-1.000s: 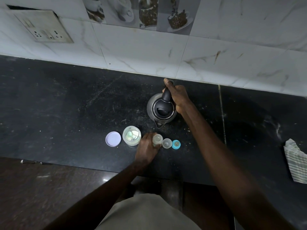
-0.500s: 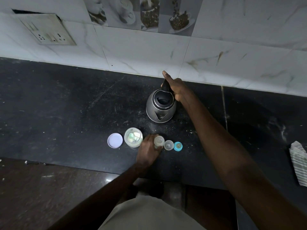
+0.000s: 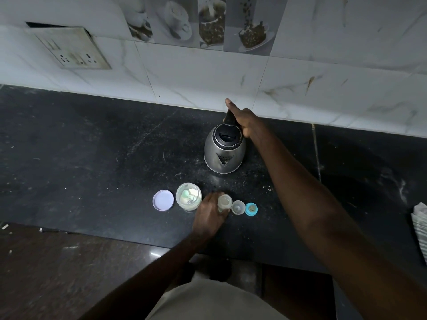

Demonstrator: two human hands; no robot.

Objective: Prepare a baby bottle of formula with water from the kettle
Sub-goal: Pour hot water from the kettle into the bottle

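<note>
- Near the back wall (image 3: 208,72), the steel kettle (image 3: 223,151) stands upright on the dark tabletop (image 3: 80,146), lid shut; the right hand (image 3: 245,122) has its grip closed on the black handle.
- Wide bare tabletop lies to the left; the front edge runs just behind the left hand (image 3: 209,215).
- Left grip wraps the open baby bottle (image 3: 224,202).
- Beside it: clear cap (image 3: 238,207), blue ring (image 3: 251,209).
- Open formula jar (image 3: 188,196) holds a scoop; its lid (image 3: 163,200) lies alongside.
</note>
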